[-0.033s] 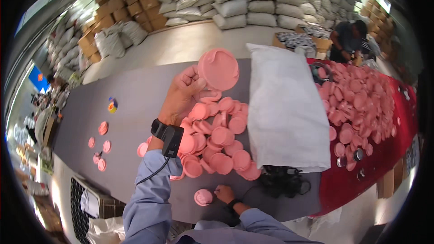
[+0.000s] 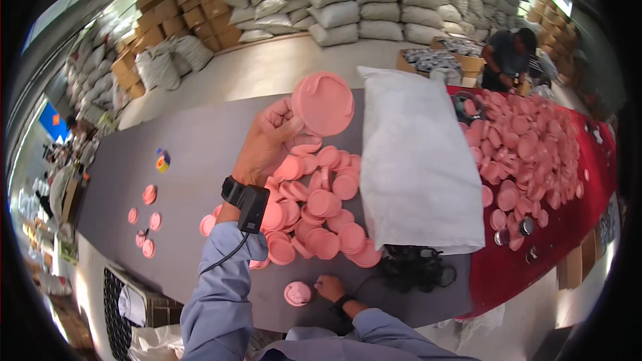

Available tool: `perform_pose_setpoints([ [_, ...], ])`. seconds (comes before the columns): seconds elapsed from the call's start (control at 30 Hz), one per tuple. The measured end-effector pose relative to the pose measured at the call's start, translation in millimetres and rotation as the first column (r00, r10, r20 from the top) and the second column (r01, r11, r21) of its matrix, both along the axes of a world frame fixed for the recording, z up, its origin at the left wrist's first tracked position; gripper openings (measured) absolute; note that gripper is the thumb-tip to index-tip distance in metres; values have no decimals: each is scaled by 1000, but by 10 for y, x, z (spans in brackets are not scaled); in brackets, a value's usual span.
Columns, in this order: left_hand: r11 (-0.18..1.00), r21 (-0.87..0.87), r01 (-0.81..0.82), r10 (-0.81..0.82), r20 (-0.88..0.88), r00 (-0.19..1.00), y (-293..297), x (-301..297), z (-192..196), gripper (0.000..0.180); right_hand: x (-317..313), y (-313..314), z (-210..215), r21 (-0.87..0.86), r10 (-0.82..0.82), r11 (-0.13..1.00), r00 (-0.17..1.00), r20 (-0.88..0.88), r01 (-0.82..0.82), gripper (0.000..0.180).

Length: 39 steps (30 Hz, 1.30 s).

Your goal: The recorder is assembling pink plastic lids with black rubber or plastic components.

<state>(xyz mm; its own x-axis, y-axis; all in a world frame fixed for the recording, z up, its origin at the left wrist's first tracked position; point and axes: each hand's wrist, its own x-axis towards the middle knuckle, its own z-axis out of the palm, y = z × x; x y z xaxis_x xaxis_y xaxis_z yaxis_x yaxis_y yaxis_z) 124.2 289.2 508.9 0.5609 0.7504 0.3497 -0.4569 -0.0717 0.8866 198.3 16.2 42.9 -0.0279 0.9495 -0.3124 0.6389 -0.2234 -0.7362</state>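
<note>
My left hand (image 2: 274, 130) pinches a round pink plastic lid (image 2: 323, 103) by its lower left edge and holds it up above the table. Below it spreads a heap of similar pink lids (image 2: 324, 203), partly hidden behind my left wrist and forearm. Near the table's front edge, my right hand (image 2: 330, 288) rests with its fingers curled in. Whatever those fingers may hold is hidden. Just left of it, apart from the hand, a single pink lid (image 2: 297, 293) lies on the grey tabletop.
A full white sack (image 2: 421, 167) lies right of the heap, with a black tangled bundle (image 2: 416, 269) at its near end. Beyond it, more pink lids (image 2: 528, 137) cover a red surface (image 2: 495, 281). A few lids and a tape roll (image 2: 162, 163) lie left. A person (image 2: 509, 60) works far right.
The table and the things on it appear slightly further left in the picture. My left hand still holds the lid up, and my right hand stays curled beside the single lid.
</note>
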Motion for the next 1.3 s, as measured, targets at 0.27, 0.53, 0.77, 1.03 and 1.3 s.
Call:
perform_pose_setpoints([
  [0.27, 969, 181, 166, -184, 83, 979, -86, 909, 464, 42, 606, -77, 180, 87, -80, 993, 996, -30, 82, 22],
  [0.53, 929, 258, 266, -304, 119, 945, -375, 1593, 794, 40, 1164, -398, 338, 46, -213, 973, 952, -220, 228, 17],
  [0.77, 939, 165, 303, -326, 137, 935, -649, 1644, 669, 24, 1169, -756, 13, 83, -233, 967, 969, -82, 239, 21],
  [1.03, 961, -4, 276, -275, 72, 959, -885, 1715, 358, 24, 1167, -904, -208, 127, -269, 954, 962, -44, 272, 18],
  [1.3, 996, 80, -30, 36, -68, 997, -1134, 1848, 502, 15, 1154, -896, -177, 129, -278, 949, 956, -95, 289, 16],
])
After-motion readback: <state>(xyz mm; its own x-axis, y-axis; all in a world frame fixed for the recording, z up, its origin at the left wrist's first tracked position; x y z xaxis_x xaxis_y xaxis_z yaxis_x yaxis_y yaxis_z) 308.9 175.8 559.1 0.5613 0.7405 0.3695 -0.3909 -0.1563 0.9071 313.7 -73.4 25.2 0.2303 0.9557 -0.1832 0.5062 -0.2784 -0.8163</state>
